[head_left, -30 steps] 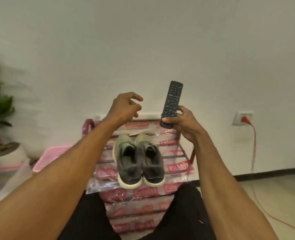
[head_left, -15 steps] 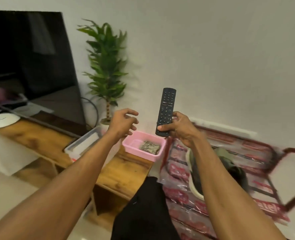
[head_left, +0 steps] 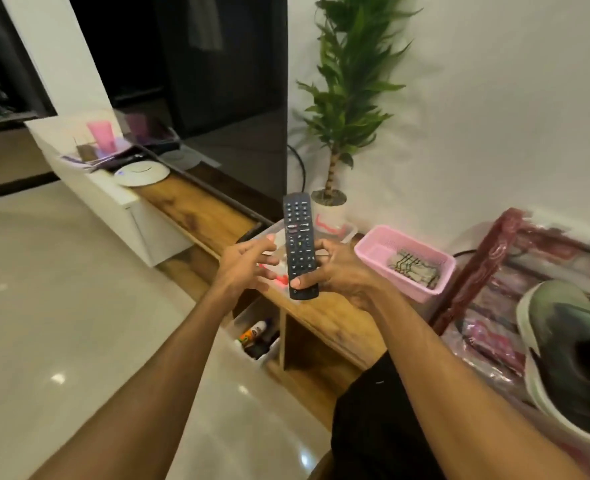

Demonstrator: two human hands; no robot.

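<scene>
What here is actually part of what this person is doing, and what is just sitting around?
In use:
- remote control, held upright at its lower end by the right hand
- left hand, fingers spread beside it, holding nothing

Lying about:
- pink basket
- potted plant
- television, screen dark
- shoe
- pink cup
- wooden stand

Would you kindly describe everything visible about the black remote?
The remote is a slim black bar, seemingly plastic, its face covered in rows of small buttons, a few coloured. It stands nearly upright, buttons facing the camera. The right hand grips its lower end, thumb on the front; the left hand hovers alongside, contact unclear.
</scene>
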